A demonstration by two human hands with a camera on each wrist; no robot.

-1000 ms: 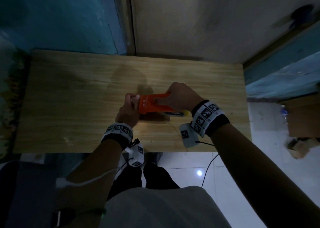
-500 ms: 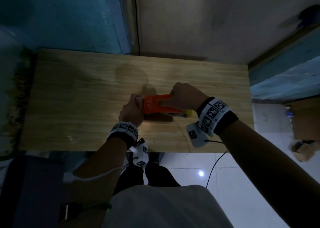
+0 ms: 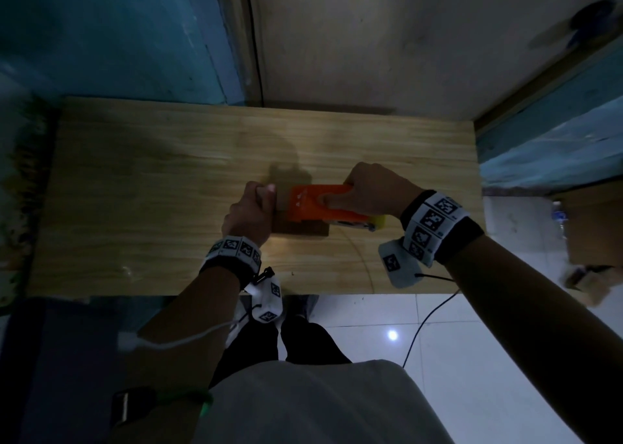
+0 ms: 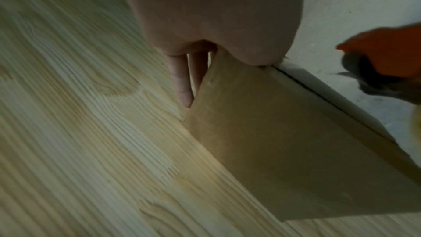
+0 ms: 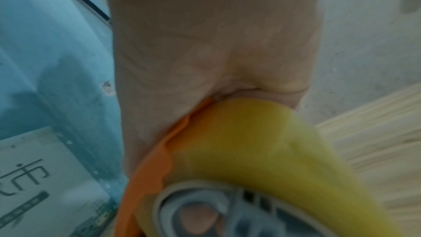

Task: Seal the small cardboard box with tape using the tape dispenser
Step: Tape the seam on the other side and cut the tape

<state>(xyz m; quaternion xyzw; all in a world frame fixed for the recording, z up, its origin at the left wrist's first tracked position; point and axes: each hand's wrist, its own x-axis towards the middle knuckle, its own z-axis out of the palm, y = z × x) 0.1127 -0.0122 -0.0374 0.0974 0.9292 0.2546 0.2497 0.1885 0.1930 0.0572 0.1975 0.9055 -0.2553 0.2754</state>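
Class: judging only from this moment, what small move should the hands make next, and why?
Probably draw the tape dispenser onward to the right along the box top. The right hand grips it over the box, while the left hand steadies the left end.

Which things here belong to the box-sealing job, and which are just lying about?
Job:
- cardboard box
- orange tape dispenser
- yellowish tape roll
- left hand
- right hand

Lying about:
- water bottle
- cardboard boxes on floor
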